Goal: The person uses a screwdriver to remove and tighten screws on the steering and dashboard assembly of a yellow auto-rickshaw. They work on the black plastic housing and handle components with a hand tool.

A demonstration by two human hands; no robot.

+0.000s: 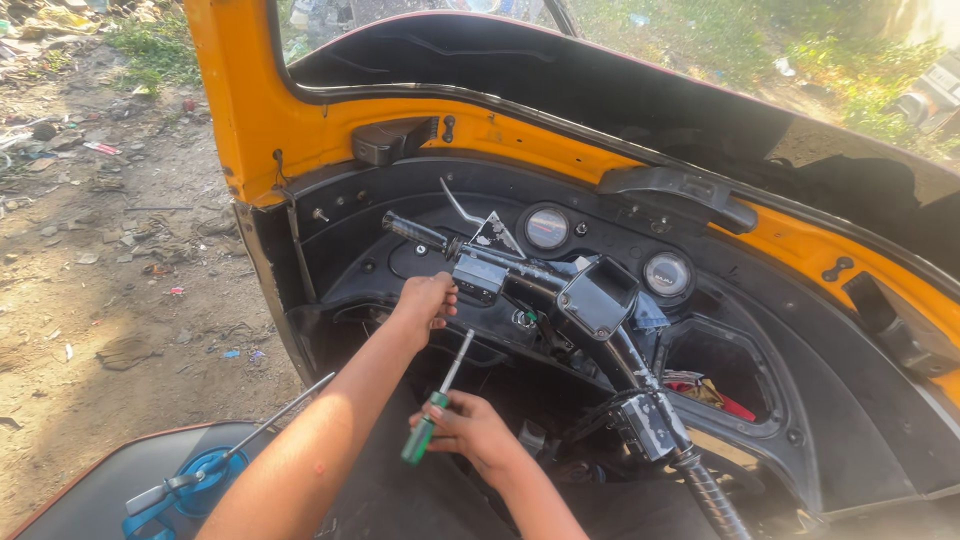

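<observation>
Yellow cab dashboard [560,150], left hand [425,300] closed beneath handlebar switch box [480,272], right hand [470,425] gripping green-handled screwdriver [435,400]

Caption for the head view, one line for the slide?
Right hand holds green-handled screwdriver up toward handlebar; left hand grips under it.
</observation>
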